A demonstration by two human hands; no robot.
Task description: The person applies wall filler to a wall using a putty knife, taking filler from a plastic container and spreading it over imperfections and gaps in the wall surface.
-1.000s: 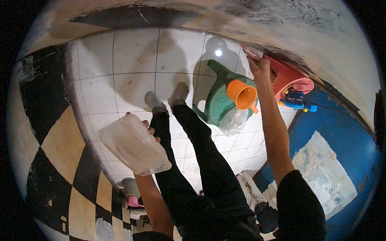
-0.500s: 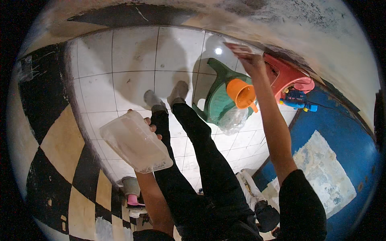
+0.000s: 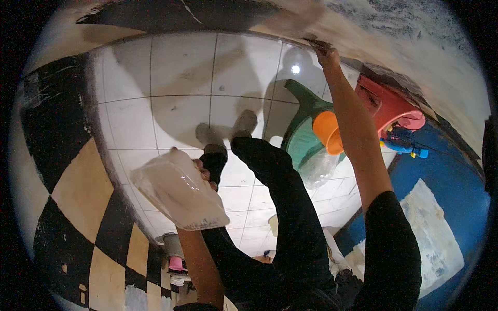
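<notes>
My left hand grips a translucent plastic container from its right side, its inside coated with pale residue. At the upper right, my right hand is closed on a thin flat tool, too small to make out exactly, held at the mottled, patchy wall. Under my right arm are a green plastic stool with an orange mug on it and a crumpled clear bag beside the mug.
A red plastic stool and a blue-and-yellow device stand along the wall. A blue surface with a pale patch is at the right, a checkered wall at the left. A grey bucket is at the lower left.
My right hand has moved up from beside the red stool to higher on the wall. My legs now look more bent. My left hand still holds the container at much the same spot.
</notes>
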